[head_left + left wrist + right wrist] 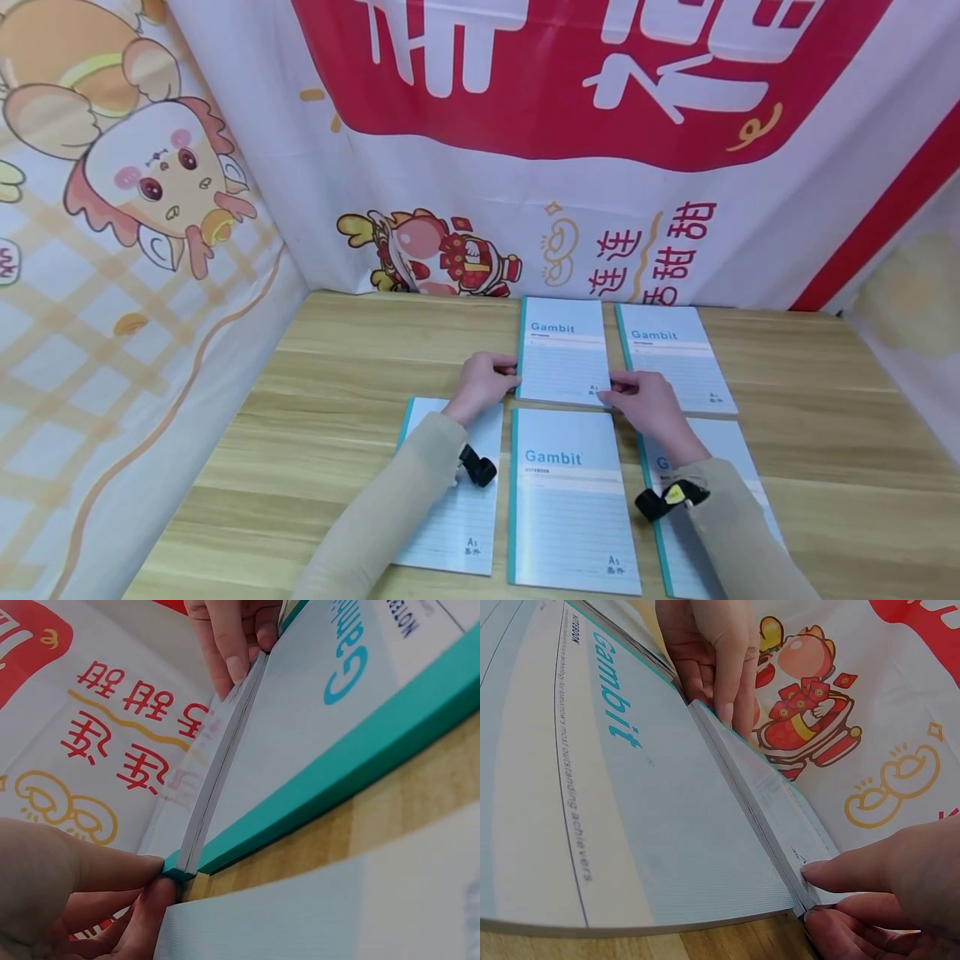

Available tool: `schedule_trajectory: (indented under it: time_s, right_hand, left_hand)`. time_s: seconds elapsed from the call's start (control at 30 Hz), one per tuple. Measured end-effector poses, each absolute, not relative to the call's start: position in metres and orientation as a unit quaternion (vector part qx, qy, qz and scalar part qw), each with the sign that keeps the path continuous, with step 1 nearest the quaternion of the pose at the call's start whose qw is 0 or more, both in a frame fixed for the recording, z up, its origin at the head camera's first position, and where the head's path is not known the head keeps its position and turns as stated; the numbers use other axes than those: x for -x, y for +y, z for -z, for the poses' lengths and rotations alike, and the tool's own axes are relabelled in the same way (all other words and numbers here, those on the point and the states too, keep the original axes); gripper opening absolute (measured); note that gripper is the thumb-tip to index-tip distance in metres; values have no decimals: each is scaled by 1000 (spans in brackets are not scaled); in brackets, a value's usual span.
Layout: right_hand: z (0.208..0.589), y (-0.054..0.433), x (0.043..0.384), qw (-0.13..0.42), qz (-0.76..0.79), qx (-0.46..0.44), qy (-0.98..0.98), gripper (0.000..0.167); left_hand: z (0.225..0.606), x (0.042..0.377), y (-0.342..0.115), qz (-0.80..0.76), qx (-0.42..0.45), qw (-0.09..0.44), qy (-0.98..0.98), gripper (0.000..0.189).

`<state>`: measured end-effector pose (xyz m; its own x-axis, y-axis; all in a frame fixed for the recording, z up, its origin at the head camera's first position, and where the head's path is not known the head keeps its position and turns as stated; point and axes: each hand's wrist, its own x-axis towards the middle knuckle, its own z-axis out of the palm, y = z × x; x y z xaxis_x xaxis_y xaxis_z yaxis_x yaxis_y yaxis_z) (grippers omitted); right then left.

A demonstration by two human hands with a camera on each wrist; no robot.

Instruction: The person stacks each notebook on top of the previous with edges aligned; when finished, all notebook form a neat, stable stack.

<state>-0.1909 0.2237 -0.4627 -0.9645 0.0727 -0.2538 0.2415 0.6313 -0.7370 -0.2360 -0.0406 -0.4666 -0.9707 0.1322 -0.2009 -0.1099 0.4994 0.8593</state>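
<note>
A pale blue Gambit notebook (564, 371) with a teal spine lies at the back of the table, against the hanging cloth. My left hand (483, 387) pinches its front left corner at the spine, thumb on top in the left wrist view. At the front right corner, my right hand (647, 404) pinches the same notebook between thumb and fingers. Just in front lies a matching notebook (572, 517), its back edge close along the held one. Another notebook (675, 354) sits to the right of the held one, beside my right hand.
My left forearm crosses a notebook (480, 533) at the front left; my right forearm partly covers another (731, 467) at the front right. Wood-grain table (315, 417) extends to both sides. Printed cloth (450, 175) hangs along the back and left.
</note>
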Motion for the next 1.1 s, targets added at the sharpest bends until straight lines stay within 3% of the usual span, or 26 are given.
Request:
schedule_trajectory:
  time_s: [0.37, 0.73, 1.1]
  right_hand:
    - [462, 226, 191, 95, 421, -77, 899, 55]
    - [465, 221, 186, 76, 425, -69, 899, 58]
    - [456, 221, 178, 50, 454, -67, 887, 64]
  left_hand:
    - [466, 235, -43, -509, -27, 122, 852, 33]
    - [460, 230, -58, -530, -42, 144, 834, 45]
    - [444, 209, -89, -534, -73, 116, 834, 47]
